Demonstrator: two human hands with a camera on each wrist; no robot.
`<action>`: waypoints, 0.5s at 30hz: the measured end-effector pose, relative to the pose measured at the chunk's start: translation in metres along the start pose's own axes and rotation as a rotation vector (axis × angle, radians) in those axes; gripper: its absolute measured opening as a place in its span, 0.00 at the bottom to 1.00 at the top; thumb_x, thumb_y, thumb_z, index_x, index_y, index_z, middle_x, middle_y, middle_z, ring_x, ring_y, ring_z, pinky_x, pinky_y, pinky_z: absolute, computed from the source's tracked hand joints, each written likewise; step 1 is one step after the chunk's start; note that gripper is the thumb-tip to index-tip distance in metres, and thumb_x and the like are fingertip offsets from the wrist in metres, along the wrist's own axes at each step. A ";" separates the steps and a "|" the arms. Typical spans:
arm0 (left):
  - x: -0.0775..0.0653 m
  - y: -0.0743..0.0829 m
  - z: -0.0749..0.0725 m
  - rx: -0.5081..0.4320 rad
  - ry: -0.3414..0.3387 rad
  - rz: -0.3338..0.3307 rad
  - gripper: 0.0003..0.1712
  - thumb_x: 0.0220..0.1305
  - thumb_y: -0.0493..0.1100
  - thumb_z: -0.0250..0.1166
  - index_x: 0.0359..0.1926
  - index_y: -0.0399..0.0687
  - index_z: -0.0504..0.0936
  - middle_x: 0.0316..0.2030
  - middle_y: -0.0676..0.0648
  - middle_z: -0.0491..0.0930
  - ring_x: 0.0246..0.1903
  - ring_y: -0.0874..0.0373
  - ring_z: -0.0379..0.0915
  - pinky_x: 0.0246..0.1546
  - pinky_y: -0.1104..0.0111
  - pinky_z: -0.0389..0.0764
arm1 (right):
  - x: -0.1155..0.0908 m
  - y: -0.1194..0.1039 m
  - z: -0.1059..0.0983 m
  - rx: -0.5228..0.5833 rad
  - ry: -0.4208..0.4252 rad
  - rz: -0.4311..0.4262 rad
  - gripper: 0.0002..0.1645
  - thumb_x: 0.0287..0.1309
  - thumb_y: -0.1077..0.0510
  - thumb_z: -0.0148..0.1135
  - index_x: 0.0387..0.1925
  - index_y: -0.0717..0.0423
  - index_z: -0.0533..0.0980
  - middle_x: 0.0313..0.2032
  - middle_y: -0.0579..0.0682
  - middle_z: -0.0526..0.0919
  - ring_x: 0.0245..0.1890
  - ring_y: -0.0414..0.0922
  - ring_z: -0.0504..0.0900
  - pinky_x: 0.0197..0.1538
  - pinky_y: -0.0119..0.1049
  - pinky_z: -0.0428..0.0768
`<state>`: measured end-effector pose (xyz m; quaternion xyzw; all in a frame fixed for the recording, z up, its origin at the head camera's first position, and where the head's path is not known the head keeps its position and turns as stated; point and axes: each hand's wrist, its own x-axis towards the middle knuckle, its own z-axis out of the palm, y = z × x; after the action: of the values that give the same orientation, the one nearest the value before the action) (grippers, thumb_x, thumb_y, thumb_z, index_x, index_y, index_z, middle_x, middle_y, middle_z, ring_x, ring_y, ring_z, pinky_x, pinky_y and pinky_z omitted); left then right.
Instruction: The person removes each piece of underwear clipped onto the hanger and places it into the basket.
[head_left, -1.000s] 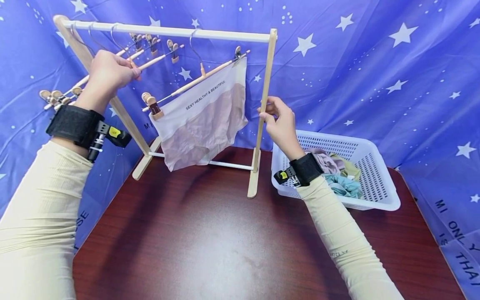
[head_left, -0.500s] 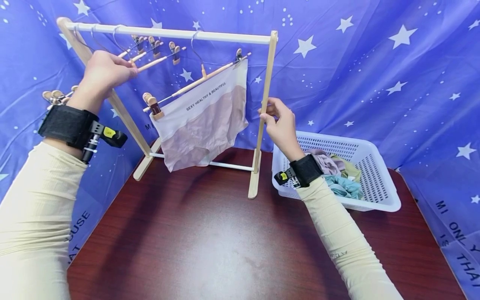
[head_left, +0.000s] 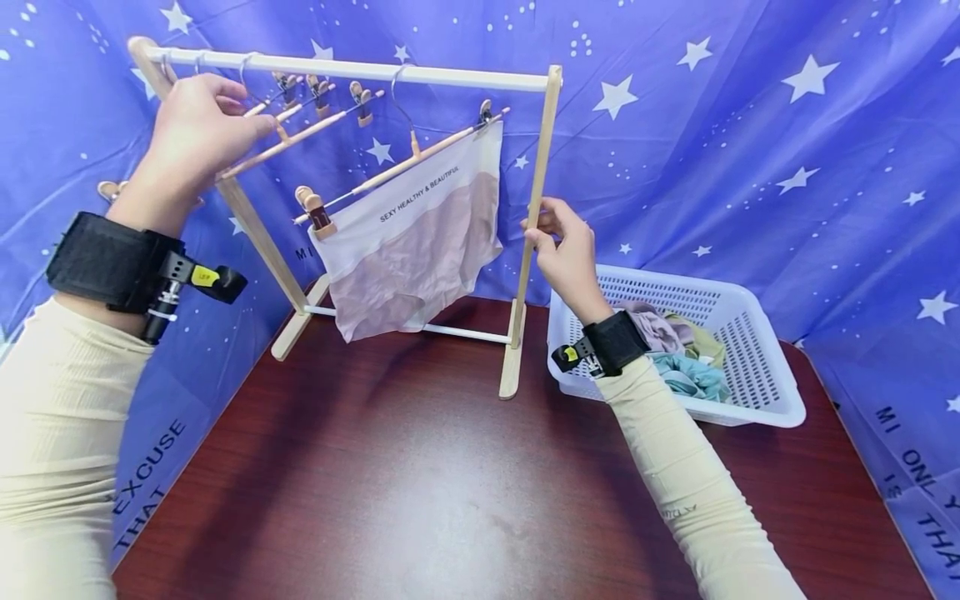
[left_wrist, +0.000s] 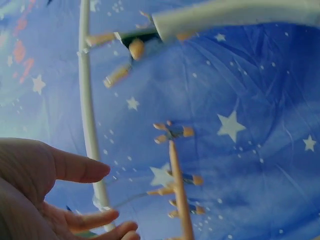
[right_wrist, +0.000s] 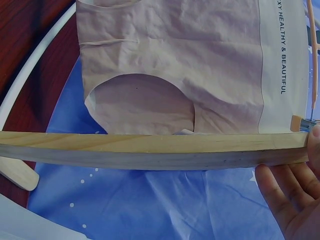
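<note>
My left hand (head_left: 198,125) is beside the front bare clip hanger (head_left: 318,129) at the left of the wooden rack. In the left wrist view its thumb and fingers (left_wrist: 82,169) are spread apart, with nothing between them. A pair of pale mauve underpants (head_left: 416,258) with a white printed waistband hangs from another clip hanger (head_left: 390,172). My right hand (head_left: 566,258) grips the rack's right post (head_left: 543,150) between thumb and fingers. The right wrist view shows the post (right_wrist: 150,142) crossing in front of the underpants.
A white perforated basket (head_left: 783,392) stands at the right, holding teal (head_left: 690,377), lilac (head_left: 660,329) and olive cloth pieces. More bare clip hangers hang at the rack's left end. The rack stands on a dark red table (head_left: 420,467) before a blue star-patterned curtain (head_left: 735,150).
My left hand has let go of the front bare hanger's bar and moved left and slightly up, its fingers loosening. My right hand stays on the post. The head view has shifted slightly.
</note>
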<state>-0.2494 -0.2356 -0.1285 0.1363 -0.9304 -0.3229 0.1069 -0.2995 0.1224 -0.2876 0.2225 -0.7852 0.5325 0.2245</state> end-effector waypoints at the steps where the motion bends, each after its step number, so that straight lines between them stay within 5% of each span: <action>1: -0.004 0.003 0.000 -0.014 0.010 0.000 0.39 0.63 0.57 0.56 0.71 0.52 0.55 0.70 0.45 0.58 0.66 0.49 0.57 0.65 0.58 0.62 | 0.001 0.006 0.000 -0.003 0.003 -0.002 0.16 0.59 0.69 0.56 0.50 0.60 0.75 0.37 0.58 0.84 0.38 0.48 0.83 0.43 0.38 0.81; 9: -0.030 0.029 0.006 -0.121 0.085 0.055 0.42 0.63 0.53 0.56 0.72 0.58 0.46 0.69 0.49 0.49 0.63 0.56 0.52 0.63 0.66 0.60 | 0.003 0.017 0.001 -0.012 0.010 -0.006 0.16 0.59 0.67 0.57 0.50 0.57 0.75 0.37 0.54 0.84 0.37 0.43 0.83 0.41 0.34 0.81; 15: -0.048 0.053 0.021 -0.200 0.120 0.108 0.41 0.62 0.50 0.59 0.71 0.62 0.48 0.63 0.55 0.51 0.60 0.65 0.53 0.58 0.71 0.64 | -0.002 -0.006 -0.002 0.005 -0.010 -0.012 0.17 0.59 0.71 0.56 0.51 0.65 0.74 0.38 0.62 0.83 0.39 0.53 0.83 0.43 0.41 0.81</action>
<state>-0.2196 -0.1680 -0.1166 0.0938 -0.8914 -0.3993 0.1927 -0.2941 0.1224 -0.2838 0.2303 -0.7837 0.5320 0.2233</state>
